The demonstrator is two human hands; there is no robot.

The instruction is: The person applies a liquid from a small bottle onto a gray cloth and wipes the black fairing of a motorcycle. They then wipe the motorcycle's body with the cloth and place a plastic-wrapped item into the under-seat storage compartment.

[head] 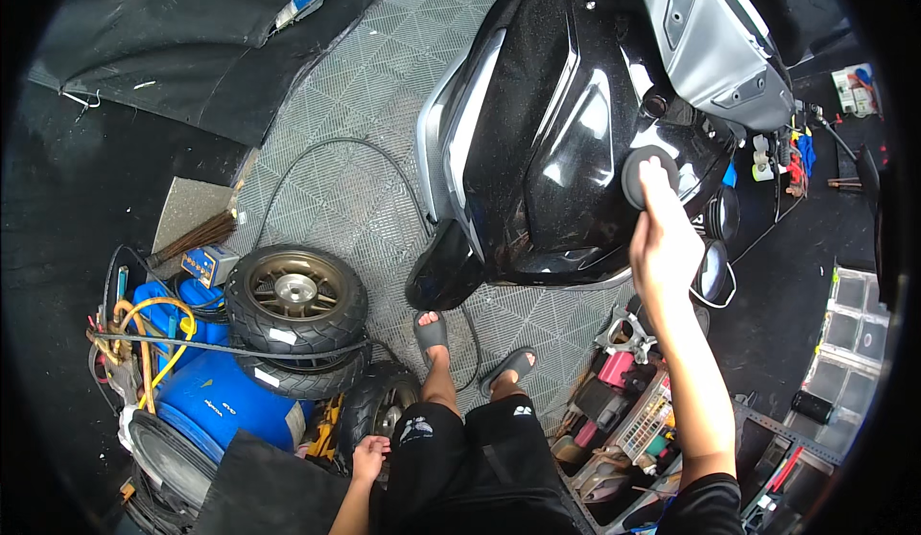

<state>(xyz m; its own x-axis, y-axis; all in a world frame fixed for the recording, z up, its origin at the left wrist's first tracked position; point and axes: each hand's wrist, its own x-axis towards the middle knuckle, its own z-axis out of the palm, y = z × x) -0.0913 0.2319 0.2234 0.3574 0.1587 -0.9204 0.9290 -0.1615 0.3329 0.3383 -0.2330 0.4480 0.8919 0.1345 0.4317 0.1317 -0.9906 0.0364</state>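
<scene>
Glossy black bodywork of a scooter point(504, 125) fills the upper middle of the head view, with bright reflections and fine specks on it. My right hand point(665, 236) grips a round dark foam pad point(637, 177) and holds it at the right part of the black panel; its underside is hidden. A silver-grey panel point(705, 45) with bolt holes rises just above that spot. Down at the lower left, my left hand point(371, 457) hangs beside my shorts near a tyre, fingers loosely curled, with nothing visible in it.
Stacked scooter wheels point(296, 319), a blue drum point(223, 398) and a straw brush point(198, 236) stand at the left. A black cable point(338, 139) loops over the grey floor tiles. Parts and tools fill a metal-framed rack point(784, 430) at lower right, beside clear organizer boxes point(849, 326).
</scene>
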